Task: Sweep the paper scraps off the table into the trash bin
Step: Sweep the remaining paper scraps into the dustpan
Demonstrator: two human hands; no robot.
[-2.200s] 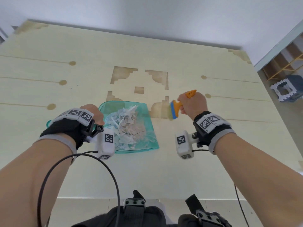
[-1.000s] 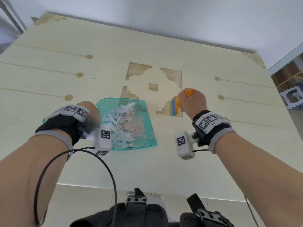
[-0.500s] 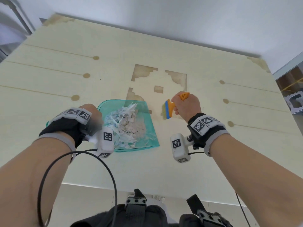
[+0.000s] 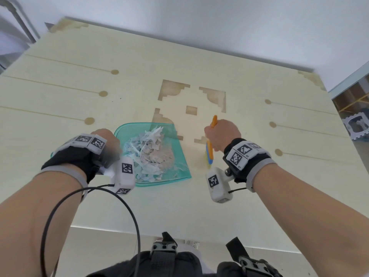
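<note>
A translucent teal dustpan [image 4: 180, 160] lies flat on the pale table [image 4: 199, 200], with a heap of white and pale blue paper scraps [image 4: 148, 154] in it. My left hand [image 4: 99, 148] grips the dustpan's handle at its left side; the handle itself is mostly hidden under the hand. To the right of the pan, my right hand [image 4: 221, 134] holds a small brush [image 4: 209, 154] with an orange handle and a blue band. The brush stands nearly upright, bristles down on the table just right of the pan's open edge. No trash bin is in view.
The table's near edge runs across below my forearms, with floor beyond it. A grey and white stool-like object [image 4: 357, 124] stands on the floor at the far right. A metal frame [image 4: 18, 19] shows at the upper left.
My right hand has brought the brush down and toward me, turning it from tilted above the table to upright with its bristles on the surface. The dustpan and left hand stayed put.
</note>
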